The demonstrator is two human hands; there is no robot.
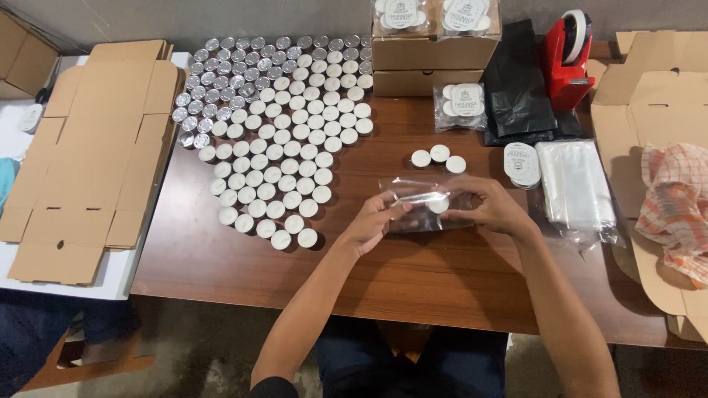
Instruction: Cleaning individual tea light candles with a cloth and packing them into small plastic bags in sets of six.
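Both hands — left hand [372, 225], right hand [490, 208] — fingers pinched narrow on a clear bag [420, 203] holding tealights.

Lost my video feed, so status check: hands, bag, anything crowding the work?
Left hand and right hand both gripping clear plastic bag, one tealight inside. Three loose tealights just beyond, apart. Nothing blocking.
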